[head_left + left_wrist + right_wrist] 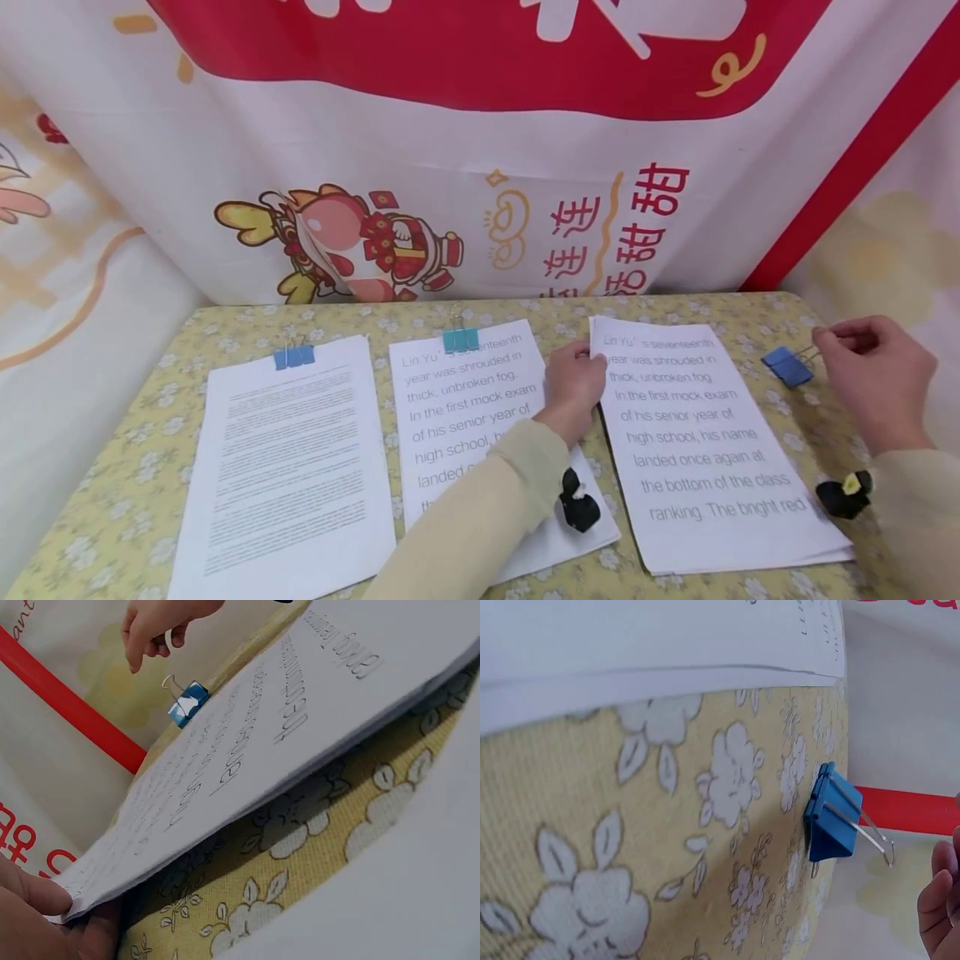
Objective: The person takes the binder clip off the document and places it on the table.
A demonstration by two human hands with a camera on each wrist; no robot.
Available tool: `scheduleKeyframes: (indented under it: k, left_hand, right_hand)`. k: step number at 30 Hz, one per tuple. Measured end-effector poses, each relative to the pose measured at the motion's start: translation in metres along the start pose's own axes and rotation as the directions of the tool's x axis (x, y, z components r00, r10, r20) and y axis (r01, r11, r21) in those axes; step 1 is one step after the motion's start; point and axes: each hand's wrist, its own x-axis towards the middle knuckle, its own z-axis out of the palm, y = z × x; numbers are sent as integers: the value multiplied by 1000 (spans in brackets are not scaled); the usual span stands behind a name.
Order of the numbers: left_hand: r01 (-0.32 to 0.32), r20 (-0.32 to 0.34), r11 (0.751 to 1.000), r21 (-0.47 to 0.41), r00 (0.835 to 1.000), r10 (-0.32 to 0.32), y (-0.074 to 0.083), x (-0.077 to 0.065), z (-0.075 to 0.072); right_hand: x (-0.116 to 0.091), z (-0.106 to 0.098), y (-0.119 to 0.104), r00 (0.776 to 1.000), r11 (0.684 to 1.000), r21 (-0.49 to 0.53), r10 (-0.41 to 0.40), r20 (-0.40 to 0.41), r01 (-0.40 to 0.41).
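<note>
My left hand (576, 385) pinches the upper left corner of the right-hand stack of printed paper (697, 467). In the left wrist view its thumb lies on top and a finger beneath, and the stack's near edge stands slightly off the tablecloth. A blue binder clip (789, 367) lies on the table to the right of that stack, its wire handles pointing toward my right hand (881, 383). Loosely bent fingers of the right hand hang close to the clip; both wrist views show a gap between hand and clip (834, 814).
To the left lies a paper stack (285, 467) with a blue binder clip (294, 357) at its top edge. A middle stack (442, 408) bears a teal binder clip (461, 340), partly under my left forearm. Behind the flowered tablecloth (142, 483) hangs a printed banner (480, 150).
</note>
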Motion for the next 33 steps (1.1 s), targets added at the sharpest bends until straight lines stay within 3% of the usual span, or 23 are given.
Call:
scheduleKeyframes:
  k: [5,8,11,15,20,24,33]
  left_hand:
    - [-111,-20,992,-55,994,110,7,-3,-11]
    - [-222,-62,971,-83,974,218,13,-4,-19]
    - [-278,-84,956,-96,959,271,15,-4,-30]
    - [-235,-33,965,-114,972,233,12,-7,-54]
    - [-181,66,976,-120,980,190,4,-8,-93]
    - [-157,101,975,-155,980,174,-4,-6,-121]
    - [-163,62,965,-206,982,180,-13,-8,-178]
  right_hand:
    - [-1,4,-7,999,999,-28,-41,-16,41]
    - [-2,6,-10,994,993,-52,-111,-16,110]
    - [-8,11,-17,985,984,-41,-170,41,172]
    - [-17,24,-34,961,984,37,-176,212,172]
    - [-33,44,-65,892,978,173,-181,413,119]
    - [-54,60,-92,843,961,256,-219,490,101]
    - [-104,90,-135,763,946,316,-254,594,69]
